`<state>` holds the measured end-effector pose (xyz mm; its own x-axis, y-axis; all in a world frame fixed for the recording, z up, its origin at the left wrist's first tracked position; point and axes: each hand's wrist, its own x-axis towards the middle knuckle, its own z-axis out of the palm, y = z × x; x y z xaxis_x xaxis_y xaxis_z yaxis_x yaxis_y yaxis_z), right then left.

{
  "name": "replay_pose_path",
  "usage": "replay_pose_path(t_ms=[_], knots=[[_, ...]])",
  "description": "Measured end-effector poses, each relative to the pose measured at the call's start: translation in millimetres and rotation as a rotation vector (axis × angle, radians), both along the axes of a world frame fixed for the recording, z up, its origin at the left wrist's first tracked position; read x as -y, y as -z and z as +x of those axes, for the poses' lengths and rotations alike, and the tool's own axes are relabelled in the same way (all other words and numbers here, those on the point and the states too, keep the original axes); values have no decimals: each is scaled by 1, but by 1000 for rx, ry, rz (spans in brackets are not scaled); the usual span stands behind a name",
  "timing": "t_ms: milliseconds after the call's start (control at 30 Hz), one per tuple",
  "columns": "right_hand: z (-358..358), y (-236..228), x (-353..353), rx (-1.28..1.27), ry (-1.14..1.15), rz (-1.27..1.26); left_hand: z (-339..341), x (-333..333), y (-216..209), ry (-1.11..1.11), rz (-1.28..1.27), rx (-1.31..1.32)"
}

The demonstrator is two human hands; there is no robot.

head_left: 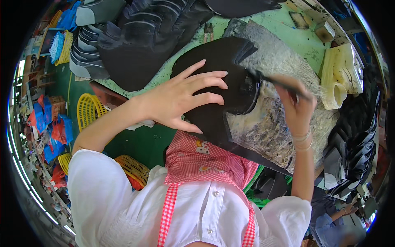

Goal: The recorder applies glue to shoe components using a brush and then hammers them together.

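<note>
My left hand (181, 92) lies spread over a black shoe-upper piece (205, 61), its fingers apart and pressing it down. Under and beside that piece is a board (284, 131) caked with pale, stringy dried glue. In my right hand (296, 103) is a slim dark brush (284, 84), its fingers closed round the handle and a little blurred. The brush tip meets the curved inner edge of the black piece, where a wet, shiny strip (250, 94) shows. Several layered edges stick out at the piece's far right corner.
Black pieces (135, 49) are heaped at the back left, and another stack (349, 140) stands at the right. A yellowed glue pot (341, 74) sits on the green table's right side. Pincers (208, 33) lie at the back. Yellow baskets (88, 109) stand to the left. Someone else (333, 222) sits lower right.
</note>
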<state>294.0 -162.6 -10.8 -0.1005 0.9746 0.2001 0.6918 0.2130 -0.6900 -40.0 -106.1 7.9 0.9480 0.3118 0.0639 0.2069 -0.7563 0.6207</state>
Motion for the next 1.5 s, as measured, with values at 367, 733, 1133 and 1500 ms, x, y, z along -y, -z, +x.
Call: replay_pose_path(t_ms=[367, 733, 1133, 1500], knots=[[-57, -51, -21, 52, -114, 73, -8, 4, 25, -92, -8, 221], [-85, -53, -76, 148, 67, 316, -11, 4, 36, -112, 7, 296], [-14, -43, 62, -494, -210, -146, -10, -1, 6, -89, -71, 110], [140, -38, 21, -41, 555, 86, -1, -7, -6, -583, -475, -18]])
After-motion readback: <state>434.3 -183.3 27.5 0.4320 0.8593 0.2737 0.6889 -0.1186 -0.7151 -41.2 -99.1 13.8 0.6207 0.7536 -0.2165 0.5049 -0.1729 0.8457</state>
